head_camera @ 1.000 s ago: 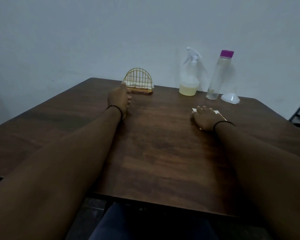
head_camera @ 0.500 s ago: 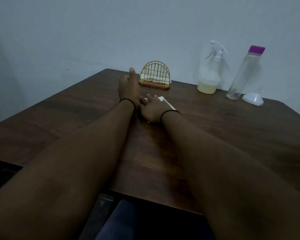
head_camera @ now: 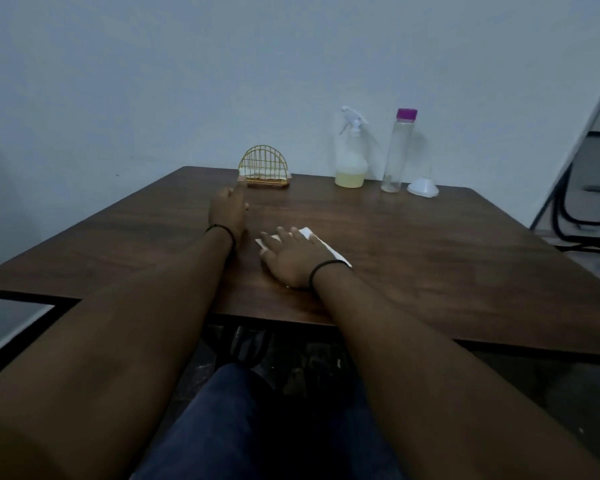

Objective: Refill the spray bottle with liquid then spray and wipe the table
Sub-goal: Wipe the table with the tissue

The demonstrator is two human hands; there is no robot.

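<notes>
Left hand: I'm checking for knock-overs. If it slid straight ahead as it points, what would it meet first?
Probably the gold wire napkin holder, just beyond the left hand; depth is unclear.

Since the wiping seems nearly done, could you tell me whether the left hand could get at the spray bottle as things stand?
Probably yes: the left hand holds nothing, and bare table lies between it and the spray bottle.

Two bottles, one funnel.
</notes>
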